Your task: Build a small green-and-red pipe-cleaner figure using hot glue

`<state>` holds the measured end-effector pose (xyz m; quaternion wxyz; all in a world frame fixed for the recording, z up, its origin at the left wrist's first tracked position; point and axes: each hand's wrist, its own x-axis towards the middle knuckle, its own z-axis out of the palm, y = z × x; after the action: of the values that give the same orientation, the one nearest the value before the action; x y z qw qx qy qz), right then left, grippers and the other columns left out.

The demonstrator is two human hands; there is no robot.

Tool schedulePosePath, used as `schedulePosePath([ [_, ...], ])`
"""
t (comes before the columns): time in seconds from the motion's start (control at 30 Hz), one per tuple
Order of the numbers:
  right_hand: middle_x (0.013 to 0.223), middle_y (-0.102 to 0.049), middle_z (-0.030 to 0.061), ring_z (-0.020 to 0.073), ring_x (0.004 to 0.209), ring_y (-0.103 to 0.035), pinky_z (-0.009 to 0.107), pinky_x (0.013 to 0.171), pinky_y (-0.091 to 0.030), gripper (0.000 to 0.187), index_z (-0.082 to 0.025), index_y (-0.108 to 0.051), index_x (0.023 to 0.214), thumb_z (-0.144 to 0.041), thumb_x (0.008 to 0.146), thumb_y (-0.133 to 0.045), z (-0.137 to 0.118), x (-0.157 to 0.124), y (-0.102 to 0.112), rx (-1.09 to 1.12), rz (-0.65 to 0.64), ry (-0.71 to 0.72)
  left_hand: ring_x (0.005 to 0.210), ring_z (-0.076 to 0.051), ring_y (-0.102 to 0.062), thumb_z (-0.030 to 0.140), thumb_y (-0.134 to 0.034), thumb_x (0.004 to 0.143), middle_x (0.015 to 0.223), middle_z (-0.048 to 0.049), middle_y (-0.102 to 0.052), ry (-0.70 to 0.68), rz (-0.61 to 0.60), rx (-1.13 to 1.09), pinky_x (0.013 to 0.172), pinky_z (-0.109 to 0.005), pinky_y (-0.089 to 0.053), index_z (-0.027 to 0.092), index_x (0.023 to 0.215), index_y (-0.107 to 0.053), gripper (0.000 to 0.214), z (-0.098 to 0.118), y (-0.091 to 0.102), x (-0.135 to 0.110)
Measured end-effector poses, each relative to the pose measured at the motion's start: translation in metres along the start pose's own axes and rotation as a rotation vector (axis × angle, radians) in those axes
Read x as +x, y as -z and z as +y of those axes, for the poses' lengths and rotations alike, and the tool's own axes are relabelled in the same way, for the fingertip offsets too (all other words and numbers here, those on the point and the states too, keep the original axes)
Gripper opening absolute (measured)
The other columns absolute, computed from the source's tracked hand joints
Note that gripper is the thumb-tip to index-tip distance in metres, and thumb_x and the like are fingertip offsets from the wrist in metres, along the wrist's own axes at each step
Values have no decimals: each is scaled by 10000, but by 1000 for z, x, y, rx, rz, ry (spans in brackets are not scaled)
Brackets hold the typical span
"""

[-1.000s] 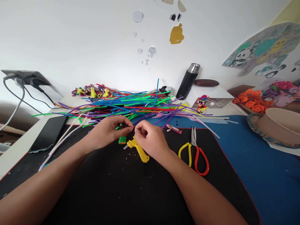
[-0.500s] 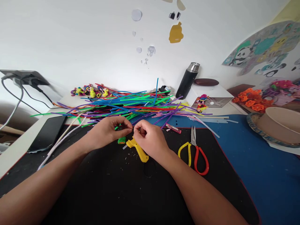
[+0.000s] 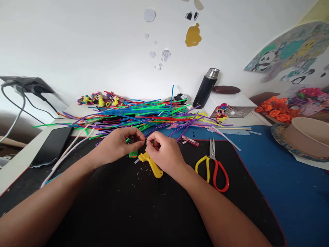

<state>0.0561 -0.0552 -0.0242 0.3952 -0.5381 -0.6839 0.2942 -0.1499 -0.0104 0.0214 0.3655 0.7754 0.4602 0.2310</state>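
Note:
My left hand point(image 3: 120, 144) and my right hand point(image 3: 164, 151) meet over the black mat point(image 3: 123, 209), both with fingertips pinched together. Whatever lies between the fingertips is too small to make out. Just below them lies a yellow glue gun point(image 3: 153, 166), its upper part hidden under my right hand. A small green and orange piece point(image 3: 133, 154) shows beneath my left hand. Behind both hands spreads a heap of colourful pipe cleaners point(image 3: 144, 115). To the right of my right hand rest scissors point(image 3: 212, 164) with one yellow and one red handle, blades partly apart.
A phone point(image 3: 52, 145) lies at the left beside pale pipe cleaners point(image 3: 68, 151). Behind stand a black thermos point(image 3: 206, 87), a white box point(image 3: 238, 111) and several small figures point(image 3: 99, 100). A pink cutter-like piece point(image 3: 190, 140) lies near the heap. At right is a woven-rimmed hat point(image 3: 300, 144).
Almost nothing differs. Both hands stay pinched together in the same place, and the objects around them have not moved.

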Motion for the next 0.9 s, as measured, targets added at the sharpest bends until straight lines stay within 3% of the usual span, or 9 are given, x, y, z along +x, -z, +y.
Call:
schedulePosePath([
  [0.27,691,-629,-55,138,591,-525,285,635,-363,66,-252,-689,926,-309,958,-681,0,0,0,7,4,1,808,-219,-726,614,-777,887,876,-39,-803,13,-22,-20,732,-290,-583,241,888,-792,373,-1,1,0],
  [0.63,699,-630,-57,136,599,-521,287,642,-356,46,-250,-691,934,-289,957,-681,0,0,0,15,0,7,791,-206,-708,522,-750,867,849,-23,-773,-10,18,7,734,-285,-559,239,842,-770,285,3,-2,-1],
  [0.9,687,-603,-54,151,613,-558,285,632,-385,128,-247,-716,948,-349,994,-654,3,4,3,97,52,-38,736,-220,-695,653,-774,847,804,-32,-769,59,70,-50,673,-284,-533,234,865,-765,419,-4,4,3],
])
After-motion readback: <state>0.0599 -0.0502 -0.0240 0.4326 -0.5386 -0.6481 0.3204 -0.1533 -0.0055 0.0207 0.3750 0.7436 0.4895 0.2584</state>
